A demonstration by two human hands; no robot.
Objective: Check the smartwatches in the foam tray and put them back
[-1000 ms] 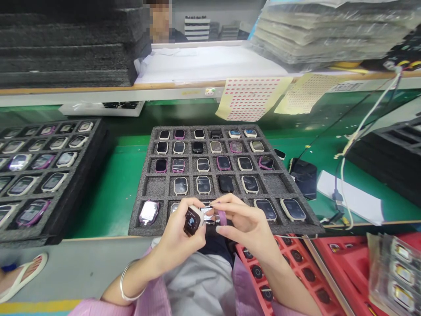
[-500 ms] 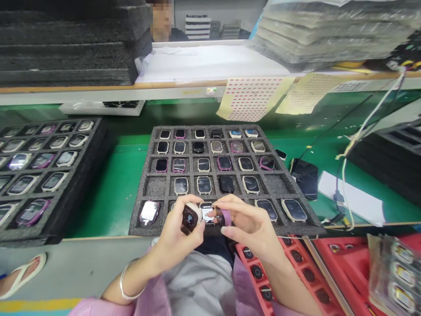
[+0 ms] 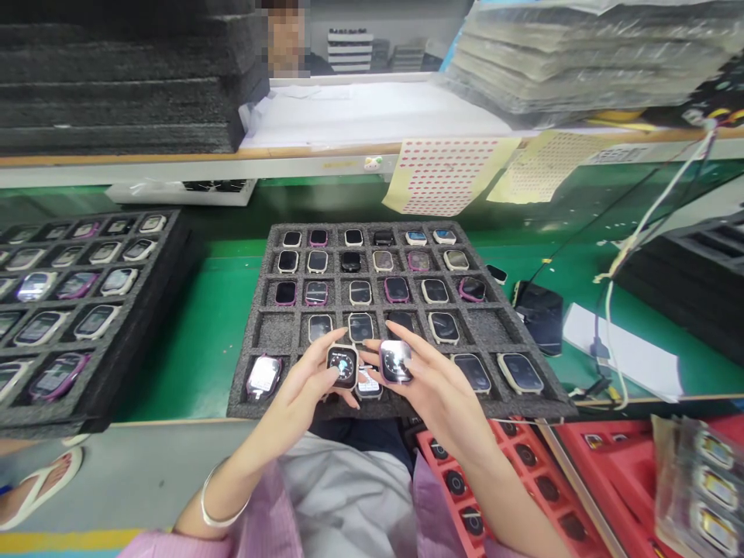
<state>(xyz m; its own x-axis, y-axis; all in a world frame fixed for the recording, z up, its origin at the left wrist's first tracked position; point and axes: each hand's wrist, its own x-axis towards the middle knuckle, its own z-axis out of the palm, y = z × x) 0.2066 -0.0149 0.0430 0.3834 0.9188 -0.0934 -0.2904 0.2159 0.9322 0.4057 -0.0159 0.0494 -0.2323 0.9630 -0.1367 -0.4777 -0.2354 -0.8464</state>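
Note:
Between thumb and fingers, my left hand [image 3: 308,380] grips a pale-cased smartwatch [image 3: 342,366] without a strap, its lit dial facing up. Close beside it, my right hand [image 3: 439,380] holds a purple-cased smartwatch [image 3: 395,362] whose screen is lit with glare. Both watches are above the near edge of a dark grey foam tray [image 3: 244,380]. Below and between my hands, another lit watch [image 3: 368,383] lies in a front compartment, partly covered by fingers. A purple-rimmed watch [image 3: 264,375] with a bright screen sits in the front left compartment.
A second foam tray of watches [image 3: 168,263] stands at the left. Red trays with round dark parts [image 3: 456,482] lie below the bench at the right. White cables [image 3: 610,294], a black pouch [image 3: 538,314] and white paper [image 3: 616,349] are on the green bench.
Both watches have been turned so their screens face up. The purple one has come round from edge-on, and my hands have spread slightly.

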